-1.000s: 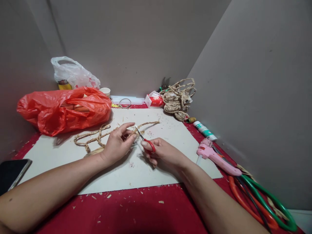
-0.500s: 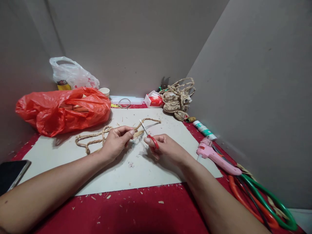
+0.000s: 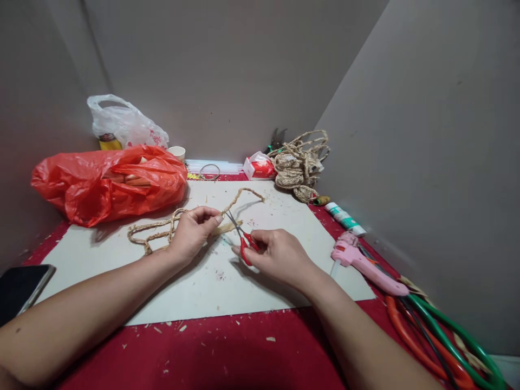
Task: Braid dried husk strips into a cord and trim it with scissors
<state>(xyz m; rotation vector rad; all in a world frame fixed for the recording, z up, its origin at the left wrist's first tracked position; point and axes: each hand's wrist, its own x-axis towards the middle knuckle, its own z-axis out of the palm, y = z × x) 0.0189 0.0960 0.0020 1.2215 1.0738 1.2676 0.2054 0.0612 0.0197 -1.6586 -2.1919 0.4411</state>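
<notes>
Over the white board [image 3: 187,295], my left hand [image 3: 195,232] pinches a tan braided straw rope [image 3: 242,192] between thumb and fingers. One end of the rope arcs up and to the right from the fingertips; looped lengths lie on the board behind the left wrist. My right hand [image 3: 280,252] holds small red-handled scissors [image 3: 246,242], blades a little apart and pointing up-left. The blade tips are at the rope close to my left fingertips; whether they touch it I cannot tell. A flat pale strip [image 3: 228,227] shows beneath the rope, beside the scissors.
At the left are a red plastic bag [image 3: 109,187] and a phone [image 3: 24,290]. Bundled straw rope [image 3: 298,165] and a tissue pack [image 3: 259,166] stand at the back. On the right lie a white-green roll [image 3: 345,218], a pink glue gun [image 3: 369,268] and green-handled shears [image 3: 455,330].
My right hand has turned the scissors, and their blades have opened and come down to the rope near my left fingertips. The rope's free end has risen slightly.
</notes>
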